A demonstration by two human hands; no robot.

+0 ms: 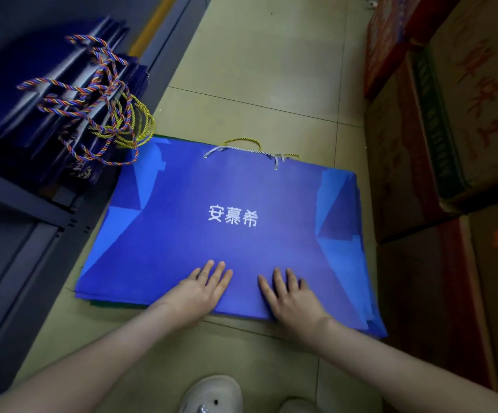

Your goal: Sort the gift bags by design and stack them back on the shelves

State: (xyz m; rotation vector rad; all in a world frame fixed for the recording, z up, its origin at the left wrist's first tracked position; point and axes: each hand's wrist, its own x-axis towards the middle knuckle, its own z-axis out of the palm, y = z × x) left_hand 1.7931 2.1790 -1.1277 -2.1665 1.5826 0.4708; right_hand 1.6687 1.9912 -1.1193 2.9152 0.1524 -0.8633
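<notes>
A flat stack of blue gift bags [227, 234] with white characters on the top one lies on the tiled floor. A white cord handle [241, 150] and a yellow one stick out at its far edge. My left hand [203, 287] and my right hand [289, 296] both press flat on the near edge of the top bag, fingers straight. On the grey shelf [33, 210] at the left sits a pile of dark blue bags [51, 93] with striped and yellow rope handles hanging over the shelf edge.
Stacked cardboard boxes [450, 144] line the right side of the narrow aisle. Beige floor tiles [265, 61] stretch ahead beyond the bags. My white shoes [212, 394] are just below the stack.
</notes>
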